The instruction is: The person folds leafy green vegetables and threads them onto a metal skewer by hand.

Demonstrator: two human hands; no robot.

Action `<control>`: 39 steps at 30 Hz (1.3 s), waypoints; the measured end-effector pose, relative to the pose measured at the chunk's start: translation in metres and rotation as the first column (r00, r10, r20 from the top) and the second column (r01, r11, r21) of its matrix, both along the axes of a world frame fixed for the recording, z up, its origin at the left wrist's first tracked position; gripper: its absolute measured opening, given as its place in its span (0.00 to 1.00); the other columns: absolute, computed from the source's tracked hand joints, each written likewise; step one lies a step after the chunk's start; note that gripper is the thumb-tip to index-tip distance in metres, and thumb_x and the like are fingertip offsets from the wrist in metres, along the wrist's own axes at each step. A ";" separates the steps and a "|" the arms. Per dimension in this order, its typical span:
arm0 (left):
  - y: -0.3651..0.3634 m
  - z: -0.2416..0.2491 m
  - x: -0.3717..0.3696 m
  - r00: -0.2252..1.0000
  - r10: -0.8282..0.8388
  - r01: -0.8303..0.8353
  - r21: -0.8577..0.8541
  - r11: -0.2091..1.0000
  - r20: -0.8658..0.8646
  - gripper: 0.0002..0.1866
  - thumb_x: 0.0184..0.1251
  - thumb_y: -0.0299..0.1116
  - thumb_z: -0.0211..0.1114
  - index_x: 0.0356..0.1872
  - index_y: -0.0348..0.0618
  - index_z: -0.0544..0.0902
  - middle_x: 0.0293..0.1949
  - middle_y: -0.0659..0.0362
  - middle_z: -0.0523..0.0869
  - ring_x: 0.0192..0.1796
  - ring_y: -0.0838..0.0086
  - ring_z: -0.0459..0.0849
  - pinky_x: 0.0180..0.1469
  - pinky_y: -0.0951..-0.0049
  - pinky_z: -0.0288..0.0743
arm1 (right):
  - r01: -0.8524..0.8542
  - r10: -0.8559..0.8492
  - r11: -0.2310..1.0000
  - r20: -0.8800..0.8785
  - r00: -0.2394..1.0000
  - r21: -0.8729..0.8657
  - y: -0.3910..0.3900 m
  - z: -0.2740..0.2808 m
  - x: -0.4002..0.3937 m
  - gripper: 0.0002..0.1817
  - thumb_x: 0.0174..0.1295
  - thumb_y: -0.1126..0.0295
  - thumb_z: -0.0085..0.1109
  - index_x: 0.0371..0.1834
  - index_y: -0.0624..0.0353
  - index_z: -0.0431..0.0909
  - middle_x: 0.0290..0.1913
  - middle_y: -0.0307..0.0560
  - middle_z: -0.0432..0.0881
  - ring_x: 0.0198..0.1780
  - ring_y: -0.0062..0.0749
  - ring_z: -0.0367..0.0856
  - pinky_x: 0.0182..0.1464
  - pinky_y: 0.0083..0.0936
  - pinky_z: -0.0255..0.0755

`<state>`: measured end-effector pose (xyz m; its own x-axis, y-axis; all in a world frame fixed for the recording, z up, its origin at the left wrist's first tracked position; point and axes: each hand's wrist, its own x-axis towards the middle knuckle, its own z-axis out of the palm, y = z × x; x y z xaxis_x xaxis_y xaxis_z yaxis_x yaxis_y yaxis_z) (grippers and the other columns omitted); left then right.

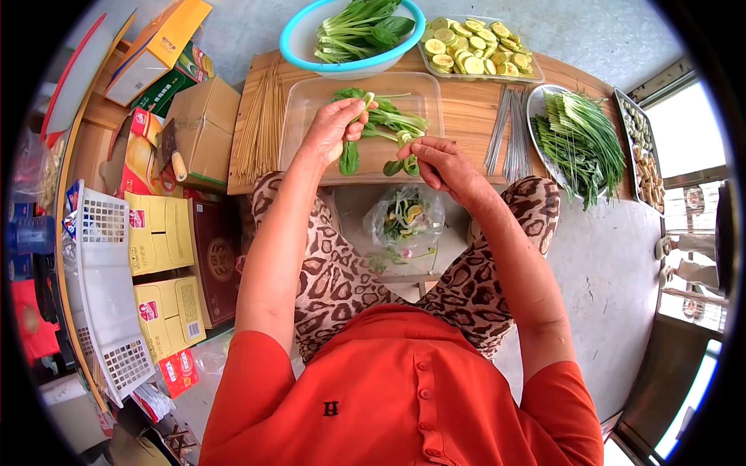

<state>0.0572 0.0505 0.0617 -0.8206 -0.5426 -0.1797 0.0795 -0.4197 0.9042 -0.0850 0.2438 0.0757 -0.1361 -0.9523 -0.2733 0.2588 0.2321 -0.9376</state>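
My left hand (336, 128) is closed in a pinch on a pale green stem of leafy greens (367, 99), above a clear plastic tray (299, 116). To its right, the fingertips of my right hand (441, 161) are pressed together on a small leafy green piece (402, 152) near the tray's front edge. Loose leafy greens (388, 120) lie in the tray between and beneath the hands. Behind the tray, a blue-rimmed bowl (290, 50) holds a heap of the same kind of greens (353, 33).
Bamboo skewers (260, 128) lie left on the wooden table (466, 97), metal skewers (514, 140) right. Zucchini slices (470, 50) fill a back container; long green chives (575, 140) lie on a plate. A plastic bag of scraps (404, 221) sits below. Cardboard boxes (203, 128) stand left.
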 end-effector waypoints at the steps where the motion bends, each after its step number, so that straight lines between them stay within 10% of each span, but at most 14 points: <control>1: 0.000 0.000 0.000 1.000 0.000 0.000 0.000 1.000 0.000 0.13 0.72 0.35 0.58 0.45 0.33 0.81 0.27 0.66 0.74 0.24 0.86 0.65 0.23 0.86 0.57 | -0.001 0.001 1.000 -0.002 1.000 0.000 0.000 0.000 0.000 0.15 0.72 0.65 0.44 0.43 0.62 0.79 0.12 0.30 0.61 0.12 0.13 0.54 0.15 0.14 0.46; 39: 0.006 -0.007 -0.006 0.993 -0.106 0.114 -0.177 0.978 0.059 0.14 0.71 0.37 0.59 0.46 0.34 0.81 0.28 0.67 0.76 0.24 0.87 0.67 0.25 0.86 0.60 | 0.028 -0.028 1.000 -0.021 0.999 0.004 -0.002 -0.001 0.001 0.15 0.73 0.65 0.42 0.42 0.62 0.78 0.11 0.32 0.62 0.11 0.15 0.53 0.15 0.15 0.46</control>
<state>0.0508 0.0568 0.0543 -0.8696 -0.4765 -0.1290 -0.0043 -0.2540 0.9672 -0.0842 0.2423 0.0746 -0.1683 -0.9469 -0.2739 0.2454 0.2289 -0.9420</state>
